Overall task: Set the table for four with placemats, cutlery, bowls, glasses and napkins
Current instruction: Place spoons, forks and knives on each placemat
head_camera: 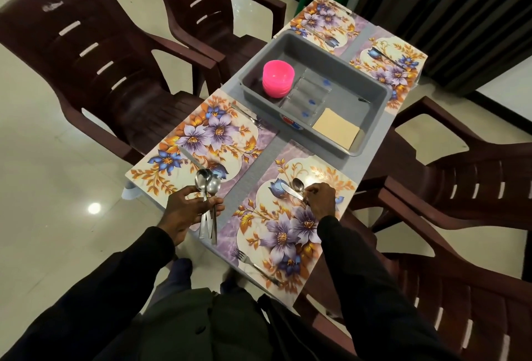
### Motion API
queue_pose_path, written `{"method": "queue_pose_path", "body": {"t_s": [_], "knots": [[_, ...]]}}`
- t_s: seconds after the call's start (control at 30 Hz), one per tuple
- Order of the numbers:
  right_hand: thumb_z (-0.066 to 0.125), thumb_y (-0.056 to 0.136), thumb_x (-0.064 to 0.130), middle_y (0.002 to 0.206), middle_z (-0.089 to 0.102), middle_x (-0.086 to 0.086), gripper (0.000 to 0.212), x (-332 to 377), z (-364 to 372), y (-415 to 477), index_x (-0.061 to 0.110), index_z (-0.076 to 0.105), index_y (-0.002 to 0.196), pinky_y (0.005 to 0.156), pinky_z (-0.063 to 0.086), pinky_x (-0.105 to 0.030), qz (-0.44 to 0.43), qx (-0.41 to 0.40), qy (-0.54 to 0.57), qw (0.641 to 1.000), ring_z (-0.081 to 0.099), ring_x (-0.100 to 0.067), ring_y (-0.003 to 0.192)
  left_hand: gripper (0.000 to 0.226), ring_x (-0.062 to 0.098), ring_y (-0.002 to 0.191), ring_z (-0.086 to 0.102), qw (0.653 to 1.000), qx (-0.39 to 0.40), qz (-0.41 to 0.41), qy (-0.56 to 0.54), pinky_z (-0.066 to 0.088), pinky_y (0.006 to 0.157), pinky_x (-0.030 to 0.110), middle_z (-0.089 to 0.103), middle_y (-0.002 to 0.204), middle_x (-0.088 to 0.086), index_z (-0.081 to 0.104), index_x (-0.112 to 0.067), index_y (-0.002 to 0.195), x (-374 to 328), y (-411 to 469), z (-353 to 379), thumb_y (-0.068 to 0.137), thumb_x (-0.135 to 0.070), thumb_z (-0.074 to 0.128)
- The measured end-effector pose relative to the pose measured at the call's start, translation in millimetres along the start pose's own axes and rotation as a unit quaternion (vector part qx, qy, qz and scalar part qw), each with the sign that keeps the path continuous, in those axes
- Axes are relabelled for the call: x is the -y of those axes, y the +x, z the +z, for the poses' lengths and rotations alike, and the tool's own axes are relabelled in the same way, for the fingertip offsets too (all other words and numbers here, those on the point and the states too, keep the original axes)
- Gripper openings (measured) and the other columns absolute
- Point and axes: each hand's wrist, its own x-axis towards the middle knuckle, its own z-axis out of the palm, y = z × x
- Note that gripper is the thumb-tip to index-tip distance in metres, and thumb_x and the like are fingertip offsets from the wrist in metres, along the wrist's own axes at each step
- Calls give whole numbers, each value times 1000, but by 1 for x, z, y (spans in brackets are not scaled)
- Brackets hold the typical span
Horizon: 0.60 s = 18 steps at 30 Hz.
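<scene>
Four floral placemats (201,136) laid, and spoons are now going round.

On the near-right side of the grey tub (354,78), the right hand (321,199) has its fingertips pinched on the handle of a single spoon (298,185). It is lining the spoon up just beside the knife (290,191) on the nearest placemat (325,173), probably so the two lie parallel on one side. A fork (244,258) lies at that mat's opposite edge, furthest from the tub. On the near-left side of the tub, the left hand (190,211) is curled round a bundle of spare spoons (207,185). It holds them bowls-up off the table, kept ready, I'd guess, for the other places. The pink bowls (277,78), clear glasses (306,96) and napkins (336,127) wait inside the tub, presumably to be handed out after the cutlery.
</scene>
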Motion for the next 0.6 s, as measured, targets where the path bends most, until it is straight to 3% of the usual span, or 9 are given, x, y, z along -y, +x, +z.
{"method": "queue_pose_path", "body": {"t_s": [0.13,0.2,0.3,0.43,0.6], "knots": [[69,87,-1,90,73,-1,12,10,-21,-8,8,77,90,72,60,-23,42,-41,110,992,68,-10,79,36,38,94,76,1000,3,0,-1,62,85,45,76,101,22,61,4,122,-3,1,-2,89,-1,73],[73,88,-1,92,76,-2,12,13,-38,-15,8,79,94,82,59,-26,49,-101,149,982,69,-12,84,34,37,94,76,1000,4,-1,2,62,86,45,77,100,22,62,3,121,-4,3,-1,89,-1,72],[75,87,3,89,76,2,13,21,-55,-33,14,80,91,82,57,-25,56,-122,187,973,70,-9,84,36,38,94,76,1000,14,-3,-6,63,84,44,77,101,22,61,2,123,-5,4,2,89,-1,72],[76,85,1,86,75,3,13,56,-46,-79,12,79,92,75,54,-16,-18,-15,241,970,71,-4,80,32,39,94,75,999,32,-5,-15,64,80,41,76,100,23,60,1,120,-4,5,15,89,3,70],[77,89,18,90,78,-2,10,110,-10,-119,11,80,96,81,61,-35,-79,99,294,947,74,-17,84,35,39,91,76,998,62,-9,-3,62,85,45,76,99,25,59,0,118,-6,4,28,86,3,74]]}}
